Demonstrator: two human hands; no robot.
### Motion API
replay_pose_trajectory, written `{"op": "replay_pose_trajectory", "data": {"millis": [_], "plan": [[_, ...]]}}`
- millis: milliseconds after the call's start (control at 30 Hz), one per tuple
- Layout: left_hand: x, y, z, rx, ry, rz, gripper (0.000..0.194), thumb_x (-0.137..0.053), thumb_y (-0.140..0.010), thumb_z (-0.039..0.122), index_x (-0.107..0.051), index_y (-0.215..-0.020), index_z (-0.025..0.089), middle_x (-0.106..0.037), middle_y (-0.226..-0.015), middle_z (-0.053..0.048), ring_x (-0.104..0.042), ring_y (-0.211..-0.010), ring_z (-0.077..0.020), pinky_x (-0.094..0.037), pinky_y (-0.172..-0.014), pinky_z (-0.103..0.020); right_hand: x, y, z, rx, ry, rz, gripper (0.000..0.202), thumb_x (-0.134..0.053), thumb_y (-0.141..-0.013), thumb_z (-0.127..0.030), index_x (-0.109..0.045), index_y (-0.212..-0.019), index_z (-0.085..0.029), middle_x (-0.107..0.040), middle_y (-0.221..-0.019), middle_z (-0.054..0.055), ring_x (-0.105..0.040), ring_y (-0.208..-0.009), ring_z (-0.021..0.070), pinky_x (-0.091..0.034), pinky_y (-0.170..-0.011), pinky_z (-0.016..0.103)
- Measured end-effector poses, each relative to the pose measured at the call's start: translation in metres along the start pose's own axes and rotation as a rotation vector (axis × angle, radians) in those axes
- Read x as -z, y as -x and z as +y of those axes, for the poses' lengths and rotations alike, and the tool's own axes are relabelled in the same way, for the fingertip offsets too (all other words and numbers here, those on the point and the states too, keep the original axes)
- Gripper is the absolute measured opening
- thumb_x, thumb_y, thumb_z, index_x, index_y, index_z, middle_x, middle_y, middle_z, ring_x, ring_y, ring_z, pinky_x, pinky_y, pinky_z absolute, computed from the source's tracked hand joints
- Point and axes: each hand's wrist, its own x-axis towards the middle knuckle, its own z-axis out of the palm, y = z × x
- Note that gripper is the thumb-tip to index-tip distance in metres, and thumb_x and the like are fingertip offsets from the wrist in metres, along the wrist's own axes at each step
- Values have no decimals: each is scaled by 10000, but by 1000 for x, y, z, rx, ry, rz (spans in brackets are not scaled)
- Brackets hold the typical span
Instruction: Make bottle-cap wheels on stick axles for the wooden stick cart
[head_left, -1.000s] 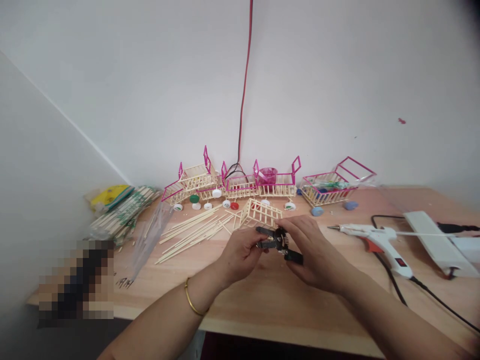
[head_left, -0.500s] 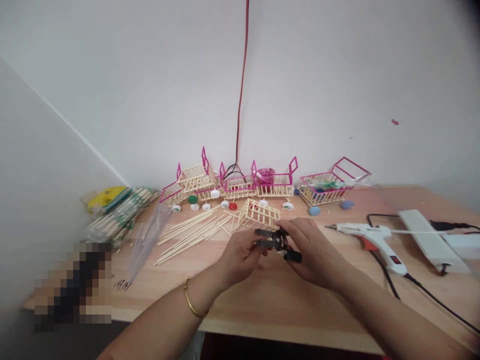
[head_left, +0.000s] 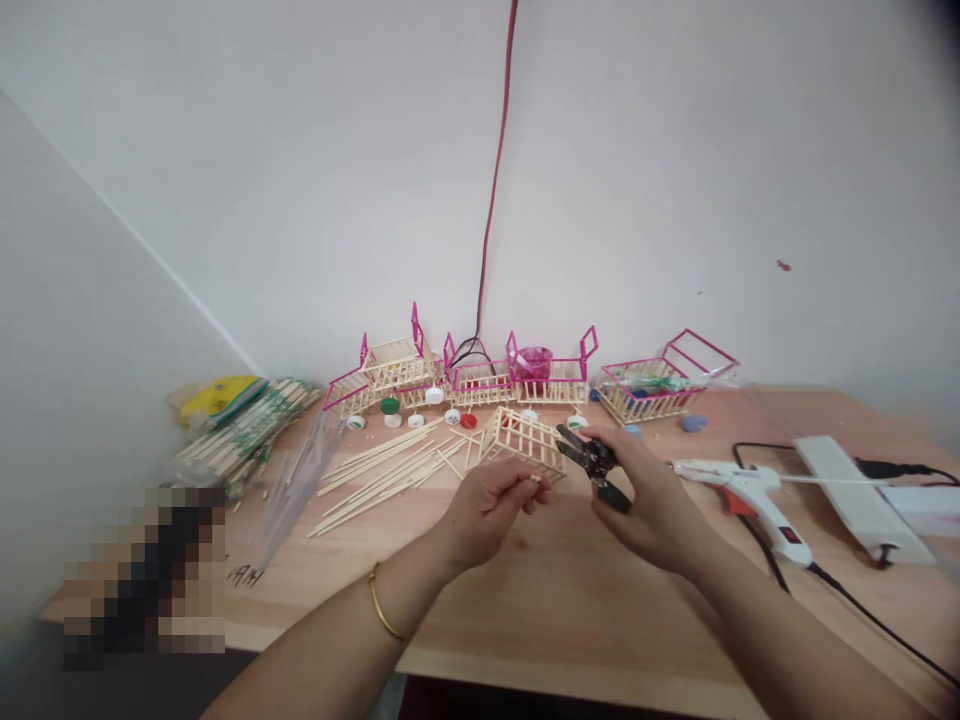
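Observation:
My left hand [head_left: 491, 510] is pinched around small pale wooden stick pieces, whose ends show at the fingertips. In my right hand [head_left: 645, 495] are black pliers-like cutters [head_left: 589, 455], their jaws pointing left, a little apart from my left hand. Just behind my left hand stands a small plain wooden stick frame [head_left: 525, 435]. Loose thin sticks [head_left: 390, 475] lie on the wooden table [head_left: 555, 620] to the left of it.
Stick carts with magenta rims [head_left: 480, 380] and bottle-cap wheels line the wall. A magenta cup [head_left: 535, 368] stands among them. At right lie a white glue gun [head_left: 757, 490], its cable and a white power strip [head_left: 862, 500]. Bagged sticks [head_left: 240, 430] are at left.
The cutters in my right hand have moved right, away from my left hand. The stick pieces in my left fingertips now show. The view has shifted slightly.

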Motion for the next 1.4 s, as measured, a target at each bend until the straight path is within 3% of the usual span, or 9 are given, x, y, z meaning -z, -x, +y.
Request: {"op": "replay_pose_trajectory", "data": {"millis": [167,300,467,567,800,933,1000,1233,1400], "plan": [[-1,-1,-6,164,365,5,266,-549,-877,367,-632,-863,115,-622,-760,-48,-584,-630,-100,-481,-639,-241,13,-2,-1,32,85,-101,694,-515,-711,-142,-306,-1369,-215,-487,-1323,126,-461,-1218,284,-387,-1007,447],[1,-4,-4,332,710,134,263,-675,-784,363,-622,-870,120,-618,-708,-23,-611,-604,-114,-526,-656,-294,39,2,-6,-26,222,-277,675,-554,-714,-202,-377,-1365,-213,-505,-1316,125,-450,-1228,307,-385,-1002,470],[8,-7,2,366,822,266,255,-772,-679,302,-628,-782,119,-622,-653,-6,-615,-615,-111,-512,-655,-259,52,15,-5,-19,235,-628,641,-563,-622,-146,-544,-1257,-228,-582,-1234,110,-489,-1180,318,-354,-1010,482],[9,-8,1,350,826,311,243,-799,-637,264,-641,-742,112,-619,-675,2,-603,-600,-87,-483,-617,-212,43,22,5,-64,224,-710,658,-585,-604,-160,-565,-1259,-224,-576,-1246,119,-479,-1193,328,-323,-1033,487],[7,-10,-7,361,840,339,212,-787,-654,240,-654,-775,128,-602,-673,14,-560,-560,-72,-482,-520,-198,38,17,22,-163,158,-723,691,-683,-646,-333,-541,-1308,-198,-510,-1354,133,-424,-1263,342,-347,-1033,451],[6,-10,-7,356,824,339,213,-780,-667,242,-656,-800,130,-606,-686,11,-583,-596,-86,-518,-551,-221,40,-8,-9,-300,73,-572,370,-575,-791,-397,-649,-1107,-219,-680,-1045,95,-625,-922,257,-479,-784,364],[5,-9,-7,346,798,341,215,-778,-670,246,-657,-806,131,-612,-694,10,-592,-614,-90,-532,-574,-232,34,-23,-25,-276,-56,-510,293,-519,-844,-442,-668,-980,-229,-686,-848,51,-614,-736,191,-461,-640,293],[3,-9,-10,312,713,379,208,-778,-671,251,-657,-789,129,-621,-694,12,-601,-620,-95,-559,-626,-271,-6,-39,-32,-172,-387,-498,153,-554,-824,-313,-619,-772,-185,-583,-632,-18,-485,-560,102,-350,-511,215],[2,-9,-12,339,655,364,208,-765,-683,261,-672,-814,129,-639,-707,-1,-619,-640,-100,-558,-636,-253,-3,-35,-17,-163,-357,-483,117,-534,-814,-267,-595,-760,-183,-554,-635,-18,-464,-570,104,-352,-520,219]]}}
